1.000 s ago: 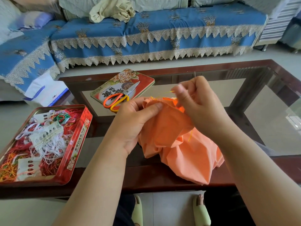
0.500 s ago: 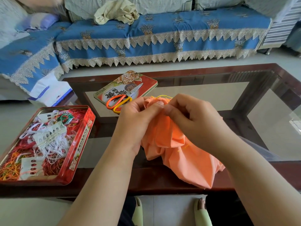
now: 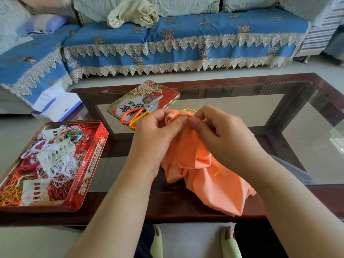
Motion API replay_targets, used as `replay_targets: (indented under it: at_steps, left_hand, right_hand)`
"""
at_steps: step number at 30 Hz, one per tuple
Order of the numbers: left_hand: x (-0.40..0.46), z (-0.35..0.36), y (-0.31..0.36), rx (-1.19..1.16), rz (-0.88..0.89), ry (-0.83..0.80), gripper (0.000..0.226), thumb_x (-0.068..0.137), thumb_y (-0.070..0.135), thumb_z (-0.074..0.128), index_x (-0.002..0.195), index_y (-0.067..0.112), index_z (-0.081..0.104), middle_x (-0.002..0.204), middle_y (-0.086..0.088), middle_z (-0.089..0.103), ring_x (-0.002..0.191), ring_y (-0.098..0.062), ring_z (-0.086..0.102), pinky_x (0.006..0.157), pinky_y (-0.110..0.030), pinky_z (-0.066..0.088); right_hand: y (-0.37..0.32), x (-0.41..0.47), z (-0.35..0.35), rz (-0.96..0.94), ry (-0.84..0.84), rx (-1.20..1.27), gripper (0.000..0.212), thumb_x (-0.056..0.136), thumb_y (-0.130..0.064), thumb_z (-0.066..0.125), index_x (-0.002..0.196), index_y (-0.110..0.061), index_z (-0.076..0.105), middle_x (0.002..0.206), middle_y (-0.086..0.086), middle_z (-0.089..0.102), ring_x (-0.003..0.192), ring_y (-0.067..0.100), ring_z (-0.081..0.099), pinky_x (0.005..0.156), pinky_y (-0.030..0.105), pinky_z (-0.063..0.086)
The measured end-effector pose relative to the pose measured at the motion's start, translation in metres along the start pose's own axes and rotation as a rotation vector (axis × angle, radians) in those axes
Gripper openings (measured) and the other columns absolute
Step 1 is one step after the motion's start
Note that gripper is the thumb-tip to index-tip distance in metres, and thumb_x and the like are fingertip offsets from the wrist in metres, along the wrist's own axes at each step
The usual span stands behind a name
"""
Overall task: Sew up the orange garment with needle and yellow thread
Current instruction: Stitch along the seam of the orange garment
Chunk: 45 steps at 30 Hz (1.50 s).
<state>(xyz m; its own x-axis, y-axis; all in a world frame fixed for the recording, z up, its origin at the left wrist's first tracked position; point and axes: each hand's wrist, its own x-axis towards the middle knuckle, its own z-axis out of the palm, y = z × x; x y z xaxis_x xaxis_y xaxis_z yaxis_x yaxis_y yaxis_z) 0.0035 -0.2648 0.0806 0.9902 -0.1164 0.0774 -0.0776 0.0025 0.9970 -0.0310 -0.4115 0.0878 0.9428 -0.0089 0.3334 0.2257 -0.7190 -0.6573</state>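
Left hand (image 3: 158, 135) grips the orange garment (image 3: 197, 174); right hand (image 3: 221, 135) pinches its edge beside yellow thread (image 3: 188, 110). Tin lid (image 3: 163, 92) writing is unreadable.

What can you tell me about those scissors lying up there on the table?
The scissors have orange loop handles with a yellow inner edge and short silvery metal blades. They are closed and lie flat on a red tin lid printed with flowers, on the glass-topped table. The blades point up and to the right, away from the person; the handles hang over the lid's near edge. They lie just behind the left hand, and nothing grips them.
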Motion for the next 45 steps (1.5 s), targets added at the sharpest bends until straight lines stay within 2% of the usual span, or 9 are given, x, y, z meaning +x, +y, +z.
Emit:
replay_targets:
  at_steps: [6,16,19,21,24,28,31,42,45]
  left_hand:
    - [-0.001,0.002,0.001,0.019,0.042,0.02,0.019,0.083,0.019,0.074,0.071,0.034,0.074,0.072,0.009,0.07,0.073,-0.005,0.064,0.067,-0.023,0.049]
    - [-0.003,0.001,0.004,0.001,0.033,-0.035,0.002,0.084,0.023,0.074,0.082,0.024,0.074,0.08,0.005,0.072,0.08,-0.007,0.066,0.071,-0.024,0.051]
    - [-0.002,-0.001,0.006,-0.075,-0.01,-0.124,0.044,0.08,0.053,0.068,0.09,0.01,0.073,0.095,-0.021,0.068,0.095,-0.027,0.064,0.086,-0.042,0.05]
    - [-0.004,0.0,0.01,-0.188,-0.067,-0.142,0.064,0.078,0.067,0.054,0.085,0.005,0.07,0.086,-0.021,0.066,0.087,-0.024,0.065,0.078,-0.035,0.054]
    - [-0.006,0.004,0.013,-0.341,-0.162,-0.104,0.052,0.091,0.054,0.043,0.079,0.012,0.071,0.075,-0.006,0.07,0.074,-0.015,0.069,0.061,-0.024,0.055]
    - [-0.005,0.005,0.012,-0.367,-0.196,-0.114,0.024,0.085,0.031,0.062,0.094,0.011,0.072,0.091,-0.008,0.071,0.09,-0.02,0.067,0.084,-0.034,0.056]
    - [-0.004,0.006,0.01,-0.405,-0.204,-0.145,0.012,0.073,0.024,0.066,0.079,0.017,0.074,0.077,-0.002,0.072,0.076,-0.012,0.068,0.072,-0.026,0.056]
    - [-0.002,-0.001,0.012,-0.407,-0.225,-0.238,0.011,0.066,0.012,0.068,0.071,0.016,0.077,0.072,-0.003,0.073,0.064,-0.01,0.069,0.06,-0.019,0.056]
    - [-0.002,0.0,0.012,-0.384,-0.253,-0.265,0.014,0.066,0.012,0.068,0.079,0.012,0.074,0.075,-0.005,0.073,0.066,-0.013,0.07,0.061,-0.022,0.057]
  right_hand:
    - [-0.001,0.0,-0.001,0.029,-0.007,-0.002,0.016,0.097,-0.036,0.049,0.091,-0.025,0.059,0.059,-0.011,0.05,0.057,0.004,0.045,0.057,0.028,0.036]
    - [-0.002,0.001,-0.002,0.064,0.009,-0.018,0.015,0.098,-0.035,0.048,0.094,-0.024,0.058,0.058,-0.01,0.047,0.055,0.005,0.044,0.053,0.026,0.034]
    - [-0.003,0.0,-0.002,0.079,0.024,-0.022,0.016,0.098,-0.035,0.048,0.095,-0.024,0.058,0.056,-0.01,0.046,0.054,0.006,0.044,0.051,0.023,0.032]
    - [-0.003,0.0,-0.002,0.083,0.036,-0.021,0.016,0.098,-0.035,0.048,0.095,-0.024,0.058,0.053,-0.01,0.044,0.053,0.006,0.044,0.049,0.022,0.029]
    - [-0.004,-0.001,-0.002,0.079,0.033,-0.038,0.017,0.098,-0.034,0.046,0.097,-0.022,0.058,0.054,-0.009,0.042,0.053,0.007,0.041,0.051,0.028,0.032]
    - [-0.006,-0.001,0.001,0.043,0.055,-0.04,0.018,0.099,-0.033,0.047,0.099,-0.019,0.059,0.053,-0.009,0.042,0.052,0.008,0.04,0.052,0.031,0.036]
    - [-0.006,-0.002,0.002,0.017,0.083,-0.023,0.017,0.099,-0.031,0.048,0.098,-0.018,0.059,0.053,-0.01,0.042,0.051,0.008,0.041,0.051,0.032,0.036]
    - [-0.008,-0.004,0.0,0.017,0.003,0.13,0.006,0.099,-0.03,0.043,0.104,-0.026,0.042,0.057,-0.005,0.056,0.051,0.011,0.052,0.053,0.038,0.044]
    - [-0.009,-0.005,0.0,0.035,-0.024,0.225,0.013,0.101,-0.025,0.04,0.112,-0.031,0.036,0.054,-0.006,0.053,0.049,0.009,0.05,0.052,0.028,0.042]
